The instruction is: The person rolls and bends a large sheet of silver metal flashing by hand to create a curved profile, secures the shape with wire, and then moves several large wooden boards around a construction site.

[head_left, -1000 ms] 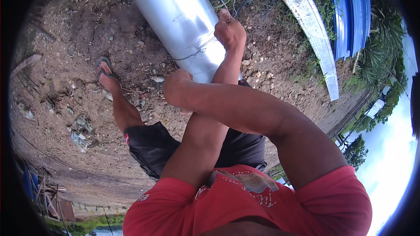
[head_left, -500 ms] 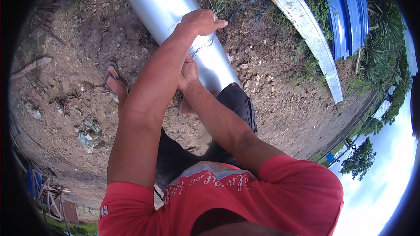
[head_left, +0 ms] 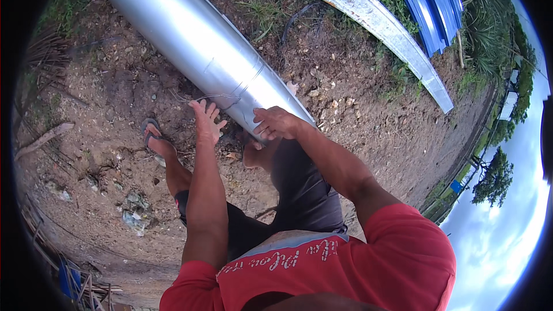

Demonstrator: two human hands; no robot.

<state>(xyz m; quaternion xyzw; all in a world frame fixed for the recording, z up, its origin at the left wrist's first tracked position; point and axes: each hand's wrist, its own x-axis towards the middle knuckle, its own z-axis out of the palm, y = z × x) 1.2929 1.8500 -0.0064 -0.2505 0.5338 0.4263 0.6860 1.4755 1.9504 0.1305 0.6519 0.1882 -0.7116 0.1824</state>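
A long silver roll of sheet metal [head_left: 178,29] slants from the far left toward my knees. Thin wire [head_left: 222,95] loops around its near part, with loose ends sticking out to the left. My left hand [head_left: 207,122] is open beside the roll, fingers spread, just below those wire ends. Over the near end of the roll, my right hand [head_left: 276,123] hovers with fingers apart and loosely bent, and I see nothing held in it. Part of the roll's near end is hidden behind my right hand and knee.
A long curved-looking galvanized metal strip [head_left: 368,17] lies at the far right, near blue metal sheets [head_left: 429,8]. A stick [head_left: 45,140] and crumpled plastic litter [head_left: 135,216] lie on the dirt at left. My sandalled foot [head_left: 152,132] stands left of the roll.
Both hands have come off the roll. The left drew back to the left from across the right arm, the right moved rightward, and my arms are uncrossed. More of the roll shows.
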